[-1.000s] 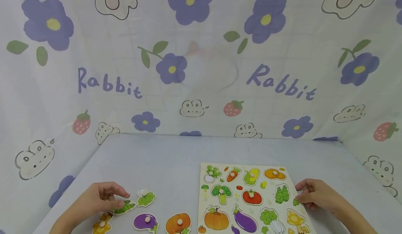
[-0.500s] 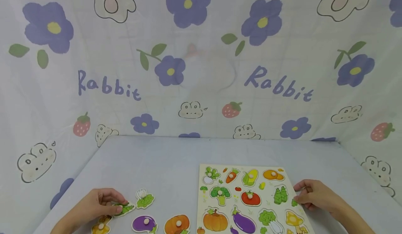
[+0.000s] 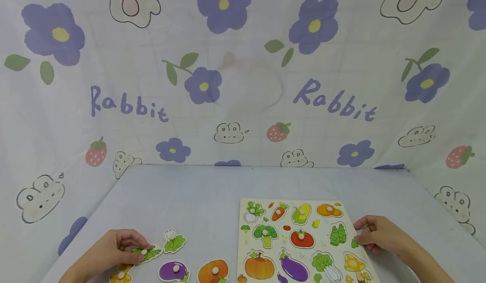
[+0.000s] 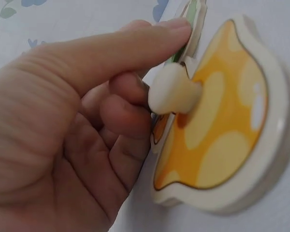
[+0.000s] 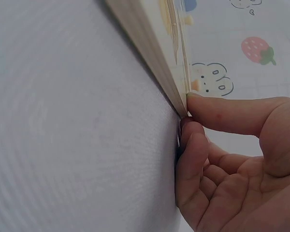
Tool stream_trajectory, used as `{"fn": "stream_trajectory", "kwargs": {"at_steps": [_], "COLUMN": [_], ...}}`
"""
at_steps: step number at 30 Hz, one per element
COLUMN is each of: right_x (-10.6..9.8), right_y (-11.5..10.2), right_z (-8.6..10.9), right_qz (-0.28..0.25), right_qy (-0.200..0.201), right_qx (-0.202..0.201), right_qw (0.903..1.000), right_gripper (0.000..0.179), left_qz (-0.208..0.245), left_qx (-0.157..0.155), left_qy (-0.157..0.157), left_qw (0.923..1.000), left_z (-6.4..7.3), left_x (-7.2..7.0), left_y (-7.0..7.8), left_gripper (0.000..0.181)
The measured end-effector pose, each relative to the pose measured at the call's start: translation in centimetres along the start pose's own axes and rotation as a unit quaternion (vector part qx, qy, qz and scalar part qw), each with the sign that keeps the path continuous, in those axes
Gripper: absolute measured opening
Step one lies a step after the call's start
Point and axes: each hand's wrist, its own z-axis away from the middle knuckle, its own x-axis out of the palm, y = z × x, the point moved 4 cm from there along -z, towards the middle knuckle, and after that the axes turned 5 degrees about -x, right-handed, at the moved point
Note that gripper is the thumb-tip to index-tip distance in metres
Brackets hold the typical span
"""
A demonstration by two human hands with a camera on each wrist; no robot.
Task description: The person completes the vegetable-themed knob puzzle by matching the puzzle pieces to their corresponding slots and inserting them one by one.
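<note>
Mushroom, yellow; eggplant, purple; pumpkin, orange: one loose piece each. Beyond the mushroom, the left hand pinches one green piece, jagged, pale-edged. One cabbage lies farther. Right hand pinches one cream board by its edge; six knobbed inserts sit in it.

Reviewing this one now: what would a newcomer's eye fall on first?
Probably the pale backdrop with big purple flowers, filling the upper part of the head view. Below it, at lower right, lies a colorful vegetable puzzle board, its right edge held by the right hand. At lower left, the left hand pinches a loose green piece.
</note>
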Motion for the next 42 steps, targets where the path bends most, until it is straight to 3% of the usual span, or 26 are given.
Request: {"fn": "stream_trajectory", "kwargs": {"at_steps": [7,20,29,42], "right_x": [0.1,-0.1,0.1,0.0], "right_y": [0.0,0.0,0.2,0.2], "right_z": [0.0,0.0,-0.2,-0.1], "right_qz": [-0.005,-0.006,-0.007,-0.001], "right_qy": [-0.001,-0.006,-0.004,0.006], "right_qx": [-0.002,-0.012,-0.010,0.006], "right_qw": [1.0000,0.9999,0.9999,1.0000], "right_gripper": [0.041,0.040,0.040,0.042], "left_qz": [-0.016,0.022,0.023,-0.027], "left_qx": [0.002,-0.019,-0.011,-0.040], "left_qy": [0.017,0.038,0.061,0.127], "left_qw": [0.9997,0.9989,0.9978,0.9908], "left_z": [0.0,0.0,0.4,0.1], "left_x": [0.0,0.0,-0.5,-0.8], "left_y": [0.1,-0.6,-0.9,-0.3], "left_gripper": [0.025,0.027,0.027,0.035]}}
